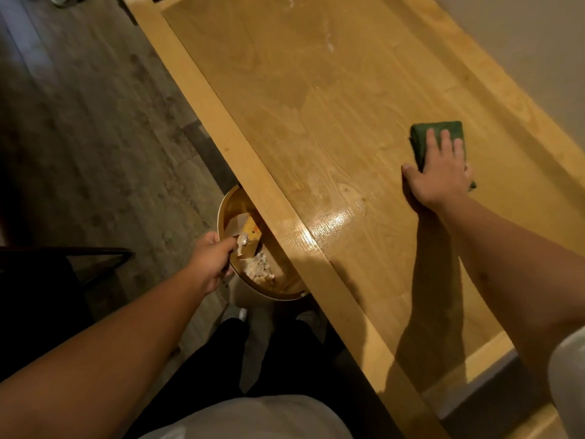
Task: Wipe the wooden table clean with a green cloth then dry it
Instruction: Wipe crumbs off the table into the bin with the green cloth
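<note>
Our right hand (438, 177) lies flat on the green cloth (435, 139), with its grip wide, the fingers spread out and pressing down, the thumb off to the side touching the wood. The cloth is folded into a thick pad and sits on the wooden counter (316, 99), out toward its far side and near the wall (522, 30).

Our left hand (210, 263) is down beside the counter. Its grip is closed around the rim of a round bin (278, 294), and it may also be pinching something small there, but we cannot tell.

The bin sits partly under the counter's near edge. Inside it we see bits of card (243, 228) and crumpled paper (258, 269).

The counter looks wet and shiny just in front of us, with a bright patch of light on it. Farther away there are pale smears on the wood.

Below us are our dark trousers (278, 359) and the wood floor (95, 122).
</note>
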Demonstrator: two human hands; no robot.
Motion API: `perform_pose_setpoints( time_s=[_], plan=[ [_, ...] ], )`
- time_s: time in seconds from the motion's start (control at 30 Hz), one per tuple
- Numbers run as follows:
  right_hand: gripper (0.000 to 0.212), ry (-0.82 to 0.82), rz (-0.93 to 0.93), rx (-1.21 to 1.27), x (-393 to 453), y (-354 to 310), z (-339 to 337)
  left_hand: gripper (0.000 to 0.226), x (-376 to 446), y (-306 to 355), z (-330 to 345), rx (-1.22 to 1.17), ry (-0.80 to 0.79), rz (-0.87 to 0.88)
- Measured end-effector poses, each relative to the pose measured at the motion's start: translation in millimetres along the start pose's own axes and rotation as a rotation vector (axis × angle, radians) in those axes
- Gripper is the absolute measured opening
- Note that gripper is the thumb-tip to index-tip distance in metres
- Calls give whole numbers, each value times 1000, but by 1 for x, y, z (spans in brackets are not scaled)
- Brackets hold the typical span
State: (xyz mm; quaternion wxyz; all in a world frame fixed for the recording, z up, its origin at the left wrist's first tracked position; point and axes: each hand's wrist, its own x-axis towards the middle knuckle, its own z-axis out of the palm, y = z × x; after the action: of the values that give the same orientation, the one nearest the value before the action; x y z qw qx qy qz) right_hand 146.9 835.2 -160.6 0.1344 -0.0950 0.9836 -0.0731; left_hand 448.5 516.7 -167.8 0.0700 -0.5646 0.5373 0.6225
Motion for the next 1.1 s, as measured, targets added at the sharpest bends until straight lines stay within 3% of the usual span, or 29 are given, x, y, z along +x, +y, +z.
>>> perform_pose_setpoints(
  time_s=[0.37,0.73,0.93,1.0,1.1],
  plan=[
    [70,-37,-370,47,-96,-116,36,13,-5,7,-3,50,2,-26],
    [57,-4,-485,269,-172,-175,63,7,-15,9,-1,43,67,-32],
    [53,-261,-771,404,-196,-209,60,23,-7,13,-4,30,38,-19],
    [53,-363,-643,603,-190,-220,54,24,0,20,-10,45,14,-27],
    [50,-453,-175,1056,-164,-230,24,14,13,32,-17,48,-31,-16]
  ],
)
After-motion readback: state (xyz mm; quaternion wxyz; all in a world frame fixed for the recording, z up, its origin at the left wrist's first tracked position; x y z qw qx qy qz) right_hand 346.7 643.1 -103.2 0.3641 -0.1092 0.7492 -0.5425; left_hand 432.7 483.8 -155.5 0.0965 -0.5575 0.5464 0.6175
